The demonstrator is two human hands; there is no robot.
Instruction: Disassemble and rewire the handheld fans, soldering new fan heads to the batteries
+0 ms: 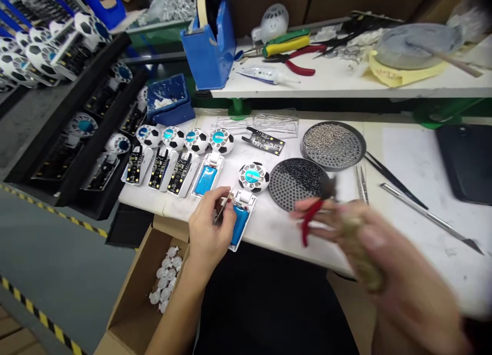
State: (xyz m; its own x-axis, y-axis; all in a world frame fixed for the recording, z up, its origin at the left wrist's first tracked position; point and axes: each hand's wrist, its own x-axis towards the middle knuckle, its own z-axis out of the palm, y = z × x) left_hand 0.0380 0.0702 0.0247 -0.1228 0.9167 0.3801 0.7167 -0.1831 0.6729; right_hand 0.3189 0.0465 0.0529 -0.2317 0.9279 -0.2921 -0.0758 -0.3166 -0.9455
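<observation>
My left hand [209,224] is closed in a pinch on a thin metal tool, tweezers by the look of it [223,209], beside a white device with a blue battery and a football-patterned fan head [246,199] at the table's front edge. My right hand [357,234] is blurred by motion and holds red-handled pliers [309,222] near a dark perforated dish [295,183]. A row of several similar fan devices [180,155] lies to the left.
A second perforated dish of small metal parts [332,145], tweezers [361,183] and a scalpel [430,216] lie on the table's right part. A blue tape dispenser [209,42] stands on the shelf. A cardboard box [142,288] sits below. Black trays [77,134] hold more units.
</observation>
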